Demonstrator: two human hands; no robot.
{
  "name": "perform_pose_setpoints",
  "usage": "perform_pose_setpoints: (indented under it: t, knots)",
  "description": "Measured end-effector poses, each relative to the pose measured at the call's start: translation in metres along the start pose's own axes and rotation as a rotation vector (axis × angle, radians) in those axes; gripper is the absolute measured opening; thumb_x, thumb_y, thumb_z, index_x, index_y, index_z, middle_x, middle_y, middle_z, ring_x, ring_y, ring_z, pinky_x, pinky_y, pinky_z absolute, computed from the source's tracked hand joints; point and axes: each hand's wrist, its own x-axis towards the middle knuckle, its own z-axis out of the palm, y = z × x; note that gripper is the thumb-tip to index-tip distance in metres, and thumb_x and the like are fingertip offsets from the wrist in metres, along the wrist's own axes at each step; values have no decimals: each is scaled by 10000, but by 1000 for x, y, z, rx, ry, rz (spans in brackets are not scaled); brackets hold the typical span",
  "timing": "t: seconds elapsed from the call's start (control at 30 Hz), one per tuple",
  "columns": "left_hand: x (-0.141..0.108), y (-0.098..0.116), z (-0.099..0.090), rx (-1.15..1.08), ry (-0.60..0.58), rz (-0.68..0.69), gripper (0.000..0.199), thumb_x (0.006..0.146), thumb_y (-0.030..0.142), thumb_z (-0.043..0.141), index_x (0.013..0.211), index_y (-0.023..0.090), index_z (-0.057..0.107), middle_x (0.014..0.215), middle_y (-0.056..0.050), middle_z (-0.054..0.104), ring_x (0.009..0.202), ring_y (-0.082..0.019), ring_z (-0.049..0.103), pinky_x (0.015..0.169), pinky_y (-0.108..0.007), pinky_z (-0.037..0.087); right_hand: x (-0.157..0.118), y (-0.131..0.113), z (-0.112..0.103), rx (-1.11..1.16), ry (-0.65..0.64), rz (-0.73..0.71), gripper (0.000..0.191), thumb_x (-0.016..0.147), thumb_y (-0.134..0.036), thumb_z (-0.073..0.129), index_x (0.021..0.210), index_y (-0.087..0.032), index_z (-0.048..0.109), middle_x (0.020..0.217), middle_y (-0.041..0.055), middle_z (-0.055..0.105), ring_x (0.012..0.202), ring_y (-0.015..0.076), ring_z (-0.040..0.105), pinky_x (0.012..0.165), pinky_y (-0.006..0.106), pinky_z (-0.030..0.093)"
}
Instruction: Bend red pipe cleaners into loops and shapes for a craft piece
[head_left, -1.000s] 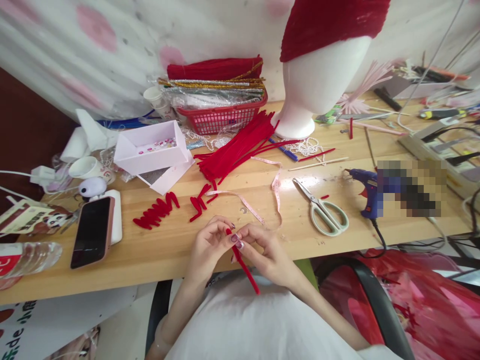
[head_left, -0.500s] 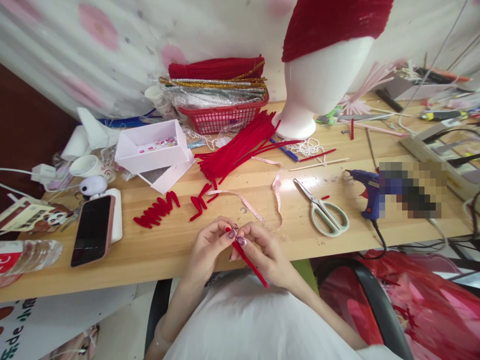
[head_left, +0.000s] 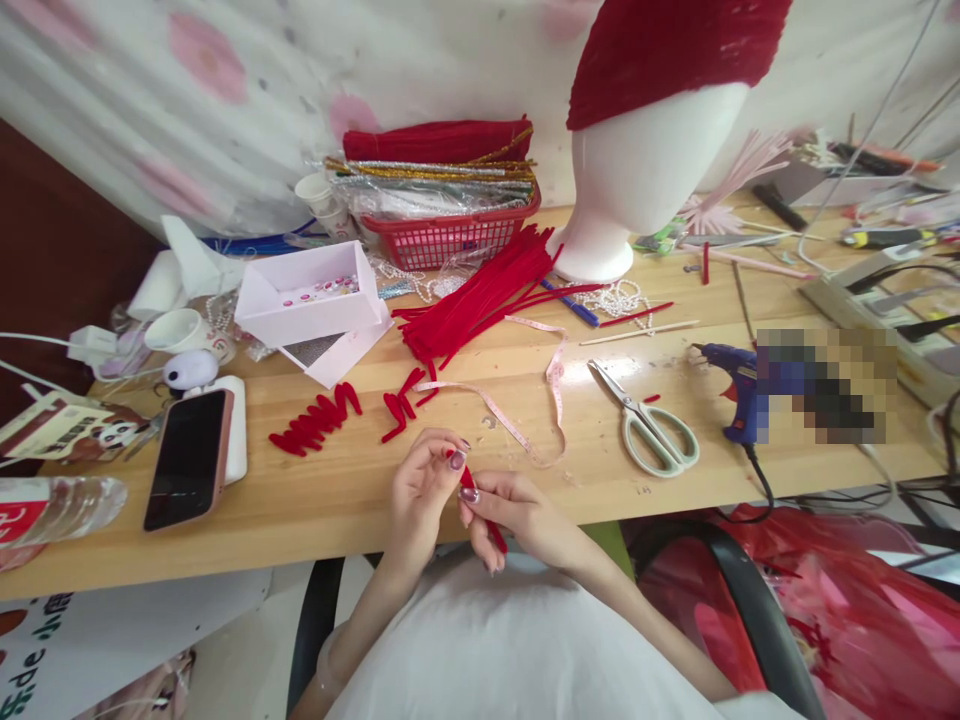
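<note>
Between my hands is a red pipe cleaner [head_left: 469, 476], held at the table's front edge. My left hand [head_left: 429, 487] pinches its upper end between thumb and fingers. Lower down, my right hand [head_left: 512, 510] grips the same piece, thumb on top, and its lower end shows below the fingers. Just beyond my hands lie several short bent red pieces [head_left: 401, 405] and a row of folded red pieces [head_left: 315, 420]. A pink measuring tape [head_left: 553, 375] curls ahead of my right hand. Scissors [head_left: 652, 430] with pale green handles rest slightly open to the right.
A bundle of long red pipe cleaners [head_left: 480, 295] lies before a red basket [head_left: 450, 240]. A white foam head [head_left: 645, 170] stands behind. The glue gun [head_left: 739, 385] and its cord are at right; a phone [head_left: 189, 460], white box [head_left: 307, 310] and bottle [head_left: 75, 505] are at left.
My right hand has slid down along the pipe cleaner, away from my left fingertips, and its fingers now cover more of the lower end. The view has shifted slightly.
</note>
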Motion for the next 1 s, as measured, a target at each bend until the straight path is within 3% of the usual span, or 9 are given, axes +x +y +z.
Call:
perform_pose_setpoints:
  t: [0.2,0.37,0.5,0.73,0.9,1.0]
  knots:
    - [-4,4,0,210,-149,-13,281,860,383,651,653,194,627,814,-40,588,793,-171,566,726,-280,461,1,-2,-1,77,62,43,245,829,-354,557,674,-165,561,360,-51,524,305,63,381,374,206,224]
    - [-2,8,4,-115,-156,-280,288,801,420,708,675,172,635,735,-10,542,616,-109,514,547,-221,419,2,-5,-4,1,91,16,268,842,-363,556,675,-157,597,358,-55,517,312,63,379,385,200,257]
    - [5,17,6,-318,-88,-403,276,701,402,796,756,151,696,756,-19,567,652,-112,528,585,-208,447,1,-8,-4,-132,84,59,393,872,-406,544,580,-152,611,354,-40,509,325,71,412,398,201,308]
    - [10,19,1,-421,48,-348,251,723,340,777,893,160,737,868,-31,642,716,-112,568,679,-221,472,4,-6,-1,-145,82,87,401,882,-354,547,538,-155,601,343,-42,489,318,73,404,385,203,308]
    - [13,14,-3,-300,95,-154,155,734,312,764,773,167,725,1051,-49,640,854,-135,570,818,-238,442,9,-4,4,-115,68,42,392,901,-434,521,624,-162,579,386,-44,506,357,81,429,421,206,316]
    - [12,14,-2,-242,83,-134,205,765,372,743,804,172,724,994,-47,638,848,-147,566,818,-248,441,8,-7,8,-98,78,-12,366,903,-428,500,655,-168,572,403,-51,494,382,85,424,442,213,315]
